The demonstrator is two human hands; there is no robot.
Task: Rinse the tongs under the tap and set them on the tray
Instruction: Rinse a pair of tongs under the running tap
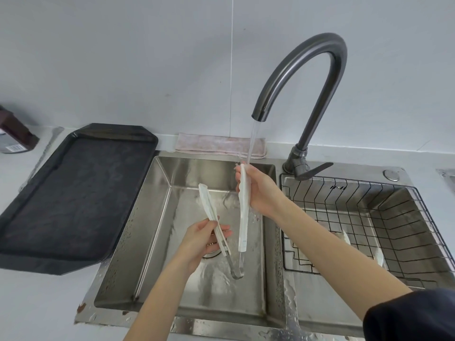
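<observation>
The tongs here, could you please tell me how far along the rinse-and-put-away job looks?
Done: the tap is running and the tongs are over the sink. In hand: the right hand holds one white arm with its tip in the water stream, while the left hand holds the other arm, spread apart. Left: finishing the rinse and setting them on the black tray, which holds nothing yet.

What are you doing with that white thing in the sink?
A person is rinsing tongs under the running tap. The right hand holds one arm of the tongs up into the water, and the left hand holds the other arm, so the tongs are spread open over the sink. The black tray on the left has no tongs on it yet.
</observation>
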